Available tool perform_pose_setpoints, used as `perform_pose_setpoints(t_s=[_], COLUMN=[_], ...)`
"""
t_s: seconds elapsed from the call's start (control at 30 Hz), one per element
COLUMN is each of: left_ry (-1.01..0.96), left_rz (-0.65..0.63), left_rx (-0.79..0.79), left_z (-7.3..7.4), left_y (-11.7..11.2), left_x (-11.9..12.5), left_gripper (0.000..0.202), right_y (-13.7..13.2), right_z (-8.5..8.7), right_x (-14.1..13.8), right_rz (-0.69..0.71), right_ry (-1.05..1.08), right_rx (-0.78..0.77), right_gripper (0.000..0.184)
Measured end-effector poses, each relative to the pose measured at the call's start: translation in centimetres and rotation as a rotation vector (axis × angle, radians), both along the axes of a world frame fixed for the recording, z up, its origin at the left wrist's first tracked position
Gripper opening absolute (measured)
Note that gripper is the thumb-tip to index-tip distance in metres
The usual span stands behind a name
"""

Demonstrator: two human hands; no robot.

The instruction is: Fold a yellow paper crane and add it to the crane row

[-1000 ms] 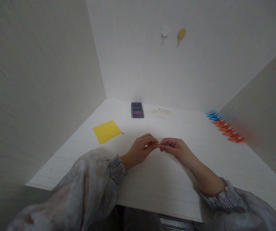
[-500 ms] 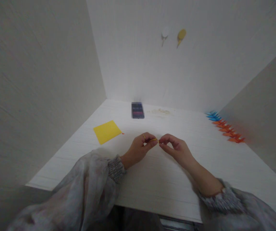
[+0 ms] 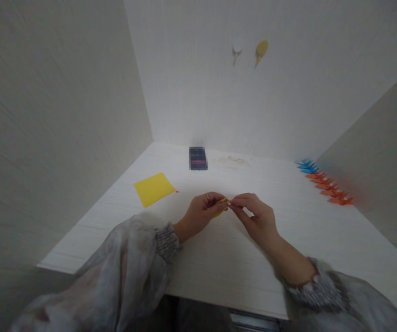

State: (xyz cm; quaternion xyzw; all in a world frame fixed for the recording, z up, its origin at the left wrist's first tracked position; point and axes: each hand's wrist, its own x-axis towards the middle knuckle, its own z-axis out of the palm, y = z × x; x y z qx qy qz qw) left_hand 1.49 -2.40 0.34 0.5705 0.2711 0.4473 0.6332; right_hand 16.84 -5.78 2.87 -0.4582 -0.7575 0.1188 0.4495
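My left hand (image 3: 203,213) and my right hand (image 3: 257,216) meet just above the middle of the white table (image 3: 226,267). Both pinch a small folded yellow paper piece (image 3: 223,203) between their fingertips. The left hand wears a ring and its fingers are curled. The right hand's thumb and fingers press together on the piece's right end. Most of the paper is hidden by the fingers.
A stack of yellow paper squares (image 3: 154,188) lies at the left. A dark pixelated card (image 3: 198,158) lies at the back. A row of folded blue (image 3: 307,166) and orange paper pieces (image 3: 329,189) runs along the right wall. Two hooks (image 3: 250,50) hang on the back wall.
My right hand has turned and shifted slightly left, its fingers closing more over the yellow piece. The left hand has barely moved.
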Motion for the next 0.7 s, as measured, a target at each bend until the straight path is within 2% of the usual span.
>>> perform_pose_setpoints(t_s=[0.2, 0.47, 0.7], left_ry=[0.033, 0.255, 0.329], left_rz=[0.003, 0.133, 0.168], left_rx=[0.009, 0.315, 0.396], left_z=[-0.3, 0.7, 0.9], left_y=[-0.1, -0.4, -0.4], left_x=[0.1, -0.4, -0.4], left_gripper=[0.024, 0.022, 0.022], right_y=[-0.2, -0.1, 0.0], right_z=[0.2, -0.2, -0.4], right_x=[-0.3, -0.4, -0.5], right_rz=[-0.01, -0.02, -0.059], right_ry=[-0.013, -0.052, -0.128], right_rx=[-0.037, -0.059, -0.021], right_gripper=[0.004, 0.005, 0.007])
